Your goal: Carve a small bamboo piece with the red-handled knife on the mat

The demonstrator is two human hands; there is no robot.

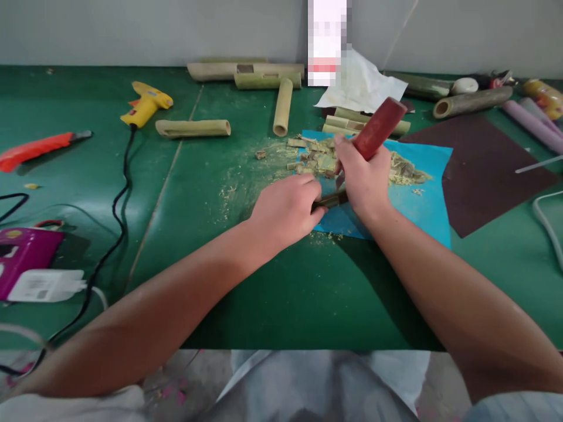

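Note:
My left hand [288, 205] is closed round one end of a dark bamboo piece [333, 200], low over a blue sheet [428, 202]. In my right hand [365, 176] is a tool with a thick red handle [379, 129], tilted up to the right. Its metal blade [340, 179] points down at the bamboo piece, close to my left fingers; the exact contact is hard to make out. Bamboo chips and shavings [319, 161] lie behind both hands, partly on the blue sheet.
Bamboo tubes [282, 108] lie toward the back, near a white cloth [363, 85]. At left are a yellow glue gun [147, 105] with a black cord, an orange cutter [37, 151] and a purple box [29, 258]. A dark brown sheet [479, 170] lies right.

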